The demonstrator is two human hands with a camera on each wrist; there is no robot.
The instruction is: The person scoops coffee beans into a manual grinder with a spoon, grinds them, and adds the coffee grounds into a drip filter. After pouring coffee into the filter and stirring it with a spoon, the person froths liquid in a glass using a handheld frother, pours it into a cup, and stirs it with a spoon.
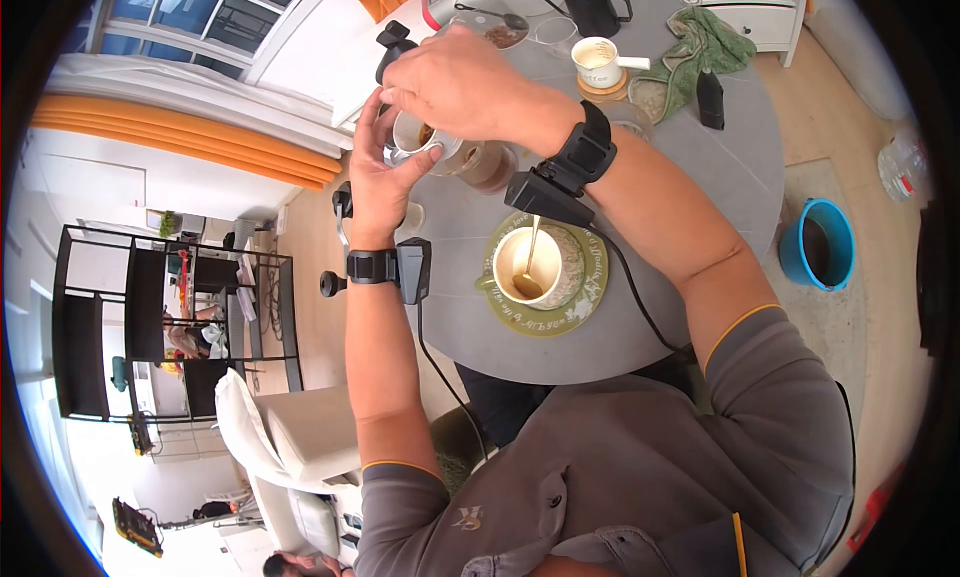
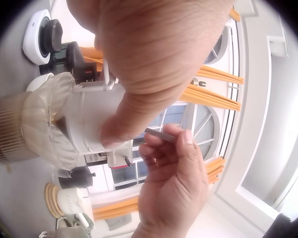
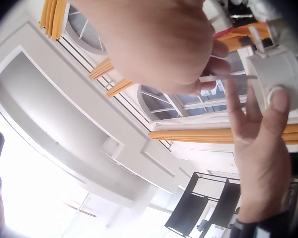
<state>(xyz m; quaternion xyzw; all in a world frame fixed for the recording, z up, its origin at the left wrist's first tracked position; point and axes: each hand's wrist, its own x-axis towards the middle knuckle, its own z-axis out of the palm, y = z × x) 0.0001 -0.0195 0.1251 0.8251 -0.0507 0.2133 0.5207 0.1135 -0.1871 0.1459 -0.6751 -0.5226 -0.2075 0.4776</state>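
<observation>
My left hand (image 1: 383, 192) grips a small white cup (image 2: 87, 116), its thumb along the cup's side. Dark brown grounds show inside the cup in the head view. Above its mouth, my right hand (image 1: 465, 85) pinches a thin flat metal handle (image 2: 160, 134) between thumb and fingers; its far end is hidden. In the left wrist view, the cup overlaps a fluted glass dripper (image 2: 49, 124) that stands on a ribbed glass carafe (image 2: 7, 126). Nearer my body, a cup (image 1: 520, 267) with a gold spoon (image 1: 530, 282) stands on a green saucer (image 1: 560, 322).
Beyond my hands, the grey round table (image 1: 740, 167) carries a black kettle (image 1: 592, 7), a white handled pot (image 1: 597, 65) on a wooden coaster and a green towel (image 1: 700, 42). A blue bucket (image 1: 818, 245) stands on the floor at the right. Cables hang from both wrist cameras.
</observation>
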